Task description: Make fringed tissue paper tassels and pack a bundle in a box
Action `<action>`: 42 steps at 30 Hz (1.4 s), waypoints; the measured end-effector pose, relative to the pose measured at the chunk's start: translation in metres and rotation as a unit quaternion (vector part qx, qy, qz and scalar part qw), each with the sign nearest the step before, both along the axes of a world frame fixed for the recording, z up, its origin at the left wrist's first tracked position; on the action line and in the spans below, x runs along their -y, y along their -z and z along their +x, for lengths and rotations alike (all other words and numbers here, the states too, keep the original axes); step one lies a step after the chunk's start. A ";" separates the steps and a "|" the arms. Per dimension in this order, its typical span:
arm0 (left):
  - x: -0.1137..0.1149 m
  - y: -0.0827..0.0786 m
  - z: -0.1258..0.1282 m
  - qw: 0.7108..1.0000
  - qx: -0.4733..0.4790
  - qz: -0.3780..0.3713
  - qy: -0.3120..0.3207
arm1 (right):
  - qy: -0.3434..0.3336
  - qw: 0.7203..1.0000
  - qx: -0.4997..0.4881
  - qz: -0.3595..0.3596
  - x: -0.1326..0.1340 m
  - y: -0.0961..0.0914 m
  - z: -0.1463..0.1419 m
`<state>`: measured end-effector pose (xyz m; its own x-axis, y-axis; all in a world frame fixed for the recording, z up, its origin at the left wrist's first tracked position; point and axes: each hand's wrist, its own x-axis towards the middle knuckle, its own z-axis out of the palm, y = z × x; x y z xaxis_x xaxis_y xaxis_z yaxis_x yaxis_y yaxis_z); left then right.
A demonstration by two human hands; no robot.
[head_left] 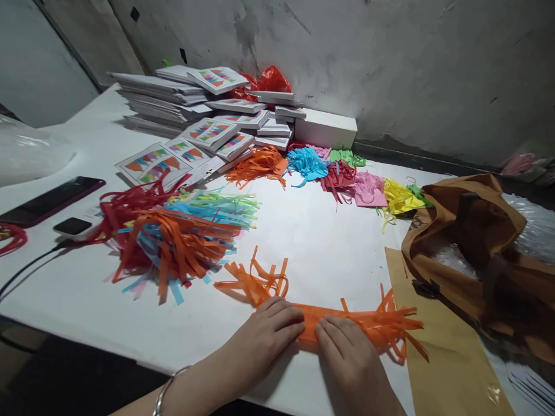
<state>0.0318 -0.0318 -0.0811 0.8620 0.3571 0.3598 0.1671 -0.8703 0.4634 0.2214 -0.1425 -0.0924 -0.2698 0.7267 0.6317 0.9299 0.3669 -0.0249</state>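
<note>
An orange tissue-paper tassel [310,323] lies sideways near the front of the table, with fringed strips at both ends and an uncut band in the middle. My left hand [275,329] presses on the left of that band, its fingers together and curled over the paper. On the band's right part is my right hand [349,352], fingers likewise together; both thumbs are hidden. A narrow stretch of orange paper shows between the two hands. To the left lies a heap of fringed tassels [186,242] in orange, red, blue and green.
Folded tissue bundles [307,164] in several colours line the back, before stacked printed boxes [212,133] and a white box [325,128]. A brown bag [455,225] and brown paper sheet [446,346] are at right. A phone [50,199] and cabled device [73,226] lie left.
</note>
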 end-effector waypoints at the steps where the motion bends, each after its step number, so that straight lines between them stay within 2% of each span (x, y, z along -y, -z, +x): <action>1: 0.000 0.001 -0.003 1.000 0.001 -0.012 -0.016 | -0.006 1.000 -0.022 -0.019 0.000 0.001 0.002; 3: 0.000 0.002 -0.007 0.998 -0.002 -0.030 -0.053 | 0.009 0.994 -0.076 -0.081 0.002 0.001 0.007; 5: -0.002 0.002 -0.006 0.995 -0.024 -0.033 -0.089 | 0.063 0.982 -0.112 -0.138 0.005 0.001 0.009; 7: -0.005 0.000 0.000 0.989 -0.073 -0.011 -0.126 | 0.123 0.972 -0.109 -0.166 0.005 0.003 0.007; 9: -0.009 -0.004 0.009 0.977 -0.135 0.027 -0.160 | 0.165 0.970 -0.069 -0.163 0.002 0.006 0.006; 13: -0.013 -0.009 0.024 0.951 -0.219 0.091 -0.200 | 0.206 0.966 0.041 -0.153 -0.009 0.009 0.010; 15: -0.013 -0.009 0.027 0.945 -0.231 0.102 -0.207 | 0.228 0.962 0.060 -0.139 -0.012 0.006 0.011; 17: -0.012 -0.008 0.028 0.945 -0.229 0.104 -0.208 | 0.240 0.964 0.039 -0.107 -0.013 0.000 0.009; 18: -0.012 -0.007 0.028 0.946 -0.224 0.103 -0.209 | 0.225 0.970 0.017 -0.095 -0.013 -0.002 0.007; 20: -0.011 -0.005 0.027 0.949 -0.216 0.098 -0.208 | 0.145 0.986 -0.022 -0.078 -0.013 -0.005 0.002; 22: -0.011 -0.006 0.026 0.951 -0.207 0.092 -0.211 | 0.058 0.995 -0.024 -0.078 -0.014 -0.004 -0.003; 24: -0.011 -0.008 0.023 0.956 -0.177 0.094 -0.213 | 0.021 0.997 -0.008 -0.077 -0.014 -0.001 -0.004; 26: -0.012 -0.010 0.020 0.969 -0.126 0.102 -0.184 | 0.031 0.996 -0.036 -0.078 -0.015 0.002 -0.003; 29: -0.013 -0.010 0.015 0.984 -0.082 0.132 -0.092 | 0.046 0.986 -0.119 -0.112 -0.014 0.002 -0.002; 32: -0.015 -0.006 0.015 0.983 -0.087 0.152 -0.052 | 0.043 0.984 -0.099 -0.141 -0.016 -0.002 -0.006; 35: -0.016 -0.003 0.015 0.989 -0.074 0.112 -0.061 | 0.039 0.993 0.001 -0.110 -0.019 -0.002 -0.009; 37: -0.016 -0.003 0.013 0.992 -0.065 0.066 -0.081 | 0.033 0.994 0.026 -0.102 -0.017 0.000 -0.005; 39: -0.017 -0.003 0.010 0.993 -0.062 0.027 -0.097 | 0.036 0.993 -0.007 -0.110 -0.011 0.001 0.004; 42: -0.016 -0.004 0.008 0.991 -0.078 0.008 -0.106 | 0.071 0.982 -0.097 -0.147 0.001 0.003 0.017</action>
